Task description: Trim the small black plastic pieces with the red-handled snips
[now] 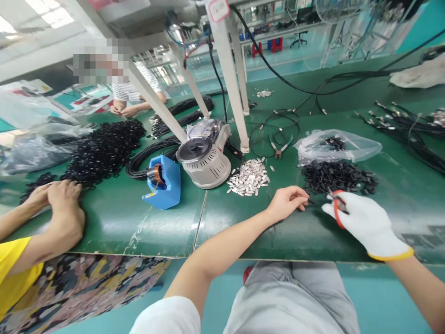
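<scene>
My bare left hand [285, 202] rests on the green table [243, 232], its fingers pinched on a small black part [306, 203]. My right hand [365, 222] wears a white glove and is closed on red-handled scissors [338, 206], the blades pointing at the left fingertips. Just beyond both hands lies a heap of small black parts [337, 178]. A pile of small silver metal pieces [249, 177] lies to the left of it.
A grey tape dispenser machine [205, 157] and a blue tape holder [163, 182] stand left of centre. A plastic bag [335, 146], pliers [280, 147], black cables [410, 127] and white frame legs [231, 79] sit behind. A co-worker's hands [59, 204] work at left; another person sits at the far side.
</scene>
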### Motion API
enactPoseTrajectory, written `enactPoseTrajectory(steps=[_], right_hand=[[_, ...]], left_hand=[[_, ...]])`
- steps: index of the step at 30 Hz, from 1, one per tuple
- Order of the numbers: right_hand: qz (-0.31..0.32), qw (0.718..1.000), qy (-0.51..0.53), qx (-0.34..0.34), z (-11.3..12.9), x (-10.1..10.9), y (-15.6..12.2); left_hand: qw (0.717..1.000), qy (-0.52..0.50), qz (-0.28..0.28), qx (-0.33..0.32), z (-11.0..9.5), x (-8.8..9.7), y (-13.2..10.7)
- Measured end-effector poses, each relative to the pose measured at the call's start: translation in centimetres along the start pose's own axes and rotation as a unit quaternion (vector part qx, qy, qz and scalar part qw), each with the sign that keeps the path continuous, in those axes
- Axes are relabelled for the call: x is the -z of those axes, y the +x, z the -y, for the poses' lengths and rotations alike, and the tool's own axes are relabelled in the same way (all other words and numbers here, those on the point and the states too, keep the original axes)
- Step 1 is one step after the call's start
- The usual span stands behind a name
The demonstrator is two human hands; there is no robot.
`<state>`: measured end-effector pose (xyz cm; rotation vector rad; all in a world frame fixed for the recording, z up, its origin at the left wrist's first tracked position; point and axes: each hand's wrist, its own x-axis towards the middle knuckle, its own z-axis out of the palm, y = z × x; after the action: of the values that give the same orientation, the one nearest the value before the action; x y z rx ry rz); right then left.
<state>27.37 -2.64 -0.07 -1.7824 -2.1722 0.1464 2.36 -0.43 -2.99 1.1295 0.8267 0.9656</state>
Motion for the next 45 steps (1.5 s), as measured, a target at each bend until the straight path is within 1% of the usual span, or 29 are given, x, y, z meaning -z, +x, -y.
enactPoseTrajectory(steps=[2,4,8,15,23,29,33,35,41,45], right_hand=[[0.023,0.998,-0.023,0.047,1.9,1.0,0.4],[0.045,0.995,-0.050,0.073,2.7,2.0,0.8],[0.065,0.987,-0.107,0.097,3.2,3.0,1.0],[0.090,0.976,-0.141,0.137,3.6,3.1,0.8],[0.100,0.971,-0.168,0.134,4.0,2.6,0.9],[0.089,0.966,-0.193,0.147,4.8,2.3,1.1],[0.093,0.965,-0.216,0.119,5.3,1.8,1.2],[0.102,0.963,-0.226,0.107,5.3,1.6,1.2],[0.116,0.958,-0.231,0.128,4.7,1.6,1.2],[0.129,0.957,-0.231,0.117,4.4,1.5,1.2]], left_hand=[[1.000,0.013,-0.019,-0.012,-0.2,0.0,0.1],[0.999,0.033,-0.031,-0.024,-0.3,0.1,0.3],[0.998,0.042,-0.025,-0.034,-0.6,0.2,0.6],[0.999,0.032,-0.027,-0.031,-0.6,0.1,0.5],[0.999,0.035,-0.016,-0.034,-0.6,0.2,0.6],[0.999,0.015,-0.016,-0.030,-0.5,0.1,0.5],[0.999,0.000,-0.024,-0.036,-0.4,0.3,0.4],[0.999,-0.006,-0.028,-0.038,-0.4,0.3,0.4],[0.998,-0.008,-0.027,-0.047,-0.1,0.5,0.5],[0.999,-0.006,-0.033,-0.038,-0.2,0.5,0.5]])
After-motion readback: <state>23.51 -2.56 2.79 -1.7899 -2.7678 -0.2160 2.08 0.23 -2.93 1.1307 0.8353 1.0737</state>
